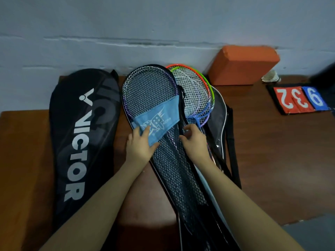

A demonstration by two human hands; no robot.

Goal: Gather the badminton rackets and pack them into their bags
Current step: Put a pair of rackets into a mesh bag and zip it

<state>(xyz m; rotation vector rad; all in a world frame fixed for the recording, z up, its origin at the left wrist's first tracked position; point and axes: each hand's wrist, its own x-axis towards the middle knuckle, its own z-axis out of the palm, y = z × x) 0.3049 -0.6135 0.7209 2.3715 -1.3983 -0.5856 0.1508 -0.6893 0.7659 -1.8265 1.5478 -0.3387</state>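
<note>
It looked like the sideline of a sports hall. A brown wooden bench (272,142) stood against a scuffed, pale painted wall (163,24); far right on it lay a red-and-blue flip scoreboard (299,100), a white shuttlecock (271,77) and an orange foam block (243,65).

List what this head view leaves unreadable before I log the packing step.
- Right hand: fingers curl at the mesh bag edge; a zipper pull is too small to confirm.
- Victor bag: opaque, contents hidden.
- Racket handles: covered by the mesh bag and forearms.
- Dark object at the right edge: cut off, blurred.
</note>
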